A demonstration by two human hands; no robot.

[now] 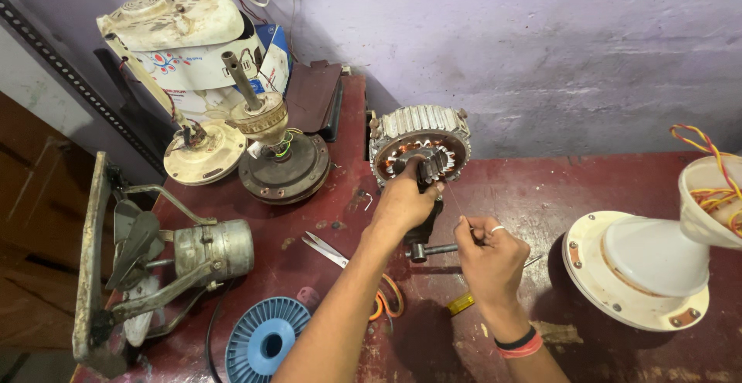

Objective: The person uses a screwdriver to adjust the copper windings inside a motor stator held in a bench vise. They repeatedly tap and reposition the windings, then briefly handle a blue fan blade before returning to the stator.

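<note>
Evidently a thin wire (456, 201) is pinched by the right hand (488, 258), fingers closed; the stator (420, 147), upright at the far counter (541, 190), is gripped by the left hand (403, 201). Winding seems underway; steady tension is needed next. Scissors (325, 249) lie left.

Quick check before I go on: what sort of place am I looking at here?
Most likely a small fan or motor repair workshop. The left hand grips a wound stator while the right hand pulls a thin wire. Dismantled fan motors, an exhaust fan and scissors lie on the worn red table.
</note>
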